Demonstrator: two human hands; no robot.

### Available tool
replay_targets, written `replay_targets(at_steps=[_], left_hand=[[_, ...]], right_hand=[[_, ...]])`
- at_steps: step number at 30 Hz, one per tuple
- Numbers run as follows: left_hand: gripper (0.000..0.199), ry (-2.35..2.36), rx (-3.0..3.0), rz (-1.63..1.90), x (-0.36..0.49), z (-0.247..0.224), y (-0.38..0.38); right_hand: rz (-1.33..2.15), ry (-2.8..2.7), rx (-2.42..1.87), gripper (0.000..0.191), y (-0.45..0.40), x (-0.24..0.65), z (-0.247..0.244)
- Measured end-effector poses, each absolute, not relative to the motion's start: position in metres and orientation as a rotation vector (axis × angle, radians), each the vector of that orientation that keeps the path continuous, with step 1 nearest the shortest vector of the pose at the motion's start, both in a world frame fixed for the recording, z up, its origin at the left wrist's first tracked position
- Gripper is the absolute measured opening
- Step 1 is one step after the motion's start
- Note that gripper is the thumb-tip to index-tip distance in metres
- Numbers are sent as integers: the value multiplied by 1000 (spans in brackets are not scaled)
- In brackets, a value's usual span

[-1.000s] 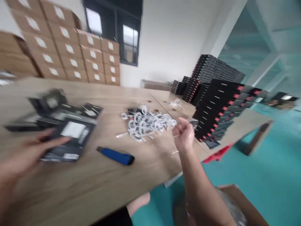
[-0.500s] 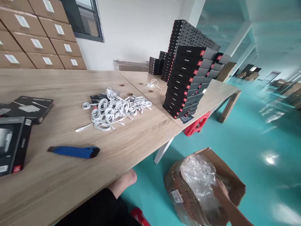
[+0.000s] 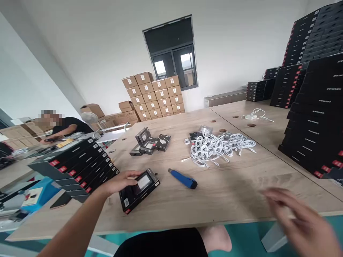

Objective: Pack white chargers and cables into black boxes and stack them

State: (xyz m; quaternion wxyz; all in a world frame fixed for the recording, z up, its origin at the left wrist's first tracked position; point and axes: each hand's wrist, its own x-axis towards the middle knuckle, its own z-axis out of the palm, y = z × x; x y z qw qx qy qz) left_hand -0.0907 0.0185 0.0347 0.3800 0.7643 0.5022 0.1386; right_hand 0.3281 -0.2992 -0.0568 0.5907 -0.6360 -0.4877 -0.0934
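My left hand (image 3: 121, 182) is closed over the left side of a black retail box (image 3: 139, 189), which lies on the table with a pale window on top. Right of this box lies a blue utility knife (image 3: 183, 178). My right hand (image 3: 301, 219) is above the table's front edge at the lower right, smeared by motion, so its fingers are unclear. Between and beyond my hands is a tangled pile of coiled white cables (image 3: 211, 146). Several more black boxes (image 3: 150, 142) lie in a loose group farther back.
Stacked black boxes stand at the left (image 3: 83, 167) and tall at the right (image 3: 313, 121). Brown cartons (image 3: 155, 96) are piled against the wall. A person (image 3: 69, 125) sits working at the far left. A white adapter cable (image 3: 255, 116) lies beyond the pile.
The view has swung left from the open carton on the floor to the table. My right hand has left the plastic in that carton. My left hand now shows on the black box.
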Motion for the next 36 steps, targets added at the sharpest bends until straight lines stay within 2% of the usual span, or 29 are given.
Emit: replay_targets(at_steps=[3, 5, 6, 9, 13, 17, 20, 22, 25, 30, 32, 36], left_hand=[[82, 1409, 2249, 430, -75, 28, 8], [94, 1453, 2385, 379, -59, 22, -2], [101, 1487, 2417, 321, -51, 18, -7], [113, 1633, 2398, 260, -32, 6, -17], [100, 1662, 2330, 389, -26, 0, -21], [91, 1494, 2403, 573, -37, 10, -32], [86, 1318, 2546, 776, -40, 24, -45], [84, 1230, 2632, 871, -37, 32, -55], [82, 1116, 2743, 971, -28, 41, -65], [83, 1109, 2853, 988, -28, 43, -70], [83, 1132, 2868, 952, -36, 39, -72], [94, 1112, 2890, 812, -45, 25, -74]], right_hand=[[-195, -1413, -1419, 27, -219, 265, -24], [-112, -1611, -1582, 34, -167, 220, -8], [-54, -1722, -1683, 43, -148, 203, -3], [38, -1923, -1820, 44, -127, 183, -5], [63, -2029, -1796, 54, -159, 227, -25], [-27, -1931, -1800, 55, -208, 298, -45], [-223, -1705, -1808, 44, -227, 322, -48], [-216, -1579, -1732, 35, -222, 310, -37], [222, -1574, -1459, 38, -189, 255, -7], [1094, -1491, -997, 65, -104, 163, 29], [1287, -1487, -903, 62, -82, 144, 27], [1430, -1511, -814, 46, -59, 137, -2]])
